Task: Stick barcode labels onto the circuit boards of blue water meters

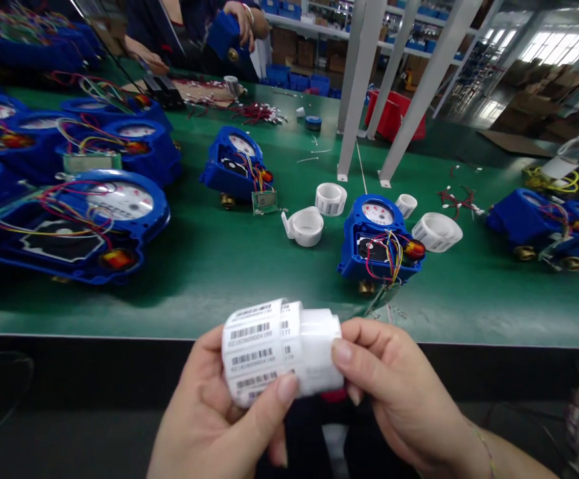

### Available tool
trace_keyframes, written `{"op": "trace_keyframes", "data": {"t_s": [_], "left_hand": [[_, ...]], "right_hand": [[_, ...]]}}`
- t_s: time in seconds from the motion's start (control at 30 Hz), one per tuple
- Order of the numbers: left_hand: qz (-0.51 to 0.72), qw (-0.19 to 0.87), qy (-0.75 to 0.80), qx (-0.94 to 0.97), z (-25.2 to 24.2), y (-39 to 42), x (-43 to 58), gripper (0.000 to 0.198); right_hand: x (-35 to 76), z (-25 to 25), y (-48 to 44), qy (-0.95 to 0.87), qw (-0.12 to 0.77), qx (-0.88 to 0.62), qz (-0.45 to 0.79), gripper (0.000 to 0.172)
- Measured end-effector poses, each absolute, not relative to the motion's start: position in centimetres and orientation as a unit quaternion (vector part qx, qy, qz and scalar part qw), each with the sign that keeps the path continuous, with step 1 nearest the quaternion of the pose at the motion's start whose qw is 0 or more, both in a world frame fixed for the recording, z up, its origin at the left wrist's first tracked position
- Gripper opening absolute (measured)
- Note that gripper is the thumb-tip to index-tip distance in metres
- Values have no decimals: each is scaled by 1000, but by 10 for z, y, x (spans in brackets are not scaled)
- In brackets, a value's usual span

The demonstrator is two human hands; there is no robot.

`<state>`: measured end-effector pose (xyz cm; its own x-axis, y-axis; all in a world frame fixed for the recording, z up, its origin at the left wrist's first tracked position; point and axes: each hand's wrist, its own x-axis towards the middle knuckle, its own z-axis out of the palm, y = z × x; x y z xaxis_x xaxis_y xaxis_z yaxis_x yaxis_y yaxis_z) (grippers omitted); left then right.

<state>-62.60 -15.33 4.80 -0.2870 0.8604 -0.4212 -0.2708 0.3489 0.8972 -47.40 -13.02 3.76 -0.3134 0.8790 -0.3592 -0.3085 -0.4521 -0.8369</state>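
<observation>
A roll of white barcode labels is held in front of the bench edge, its inner layers pushed out to the right. My left hand wraps round the printed left part, thumb on its front. My right hand pinches the right end of the protruding layers between thumb and fingers. Beyond them on the green bench stands a blue meter with loose coloured wires. Smaller label rolls lie around it: one with a loose tail, another behind it, and a wider one to the right.
Several blue meters crowd the left side; one stands mid-bench and others at the right. Grey metal posts rise from the bench beside a red bin. Across the bench, a person holds a blue part.
</observation>
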Motion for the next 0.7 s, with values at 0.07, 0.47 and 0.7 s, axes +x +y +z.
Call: {"op": "trace_keyframes", "data": {"t_s": [0.07, 0.47, 0.7], "left_hand": [[506, 564, 606, 241, 48, -151, -630, 65], [460, 641, 579, 203, 61, -155, -628, 98], [456, 610, 605, 235, 59, -157, -629, 83]], "right_hand": [[-470, 40, -132, -405, 394, -414, 714, 21], [-469, 29, -134, -416, 393, -492, 657, 26], [-474, 35, -125, -292, 401, -453, 741, 29]]}}
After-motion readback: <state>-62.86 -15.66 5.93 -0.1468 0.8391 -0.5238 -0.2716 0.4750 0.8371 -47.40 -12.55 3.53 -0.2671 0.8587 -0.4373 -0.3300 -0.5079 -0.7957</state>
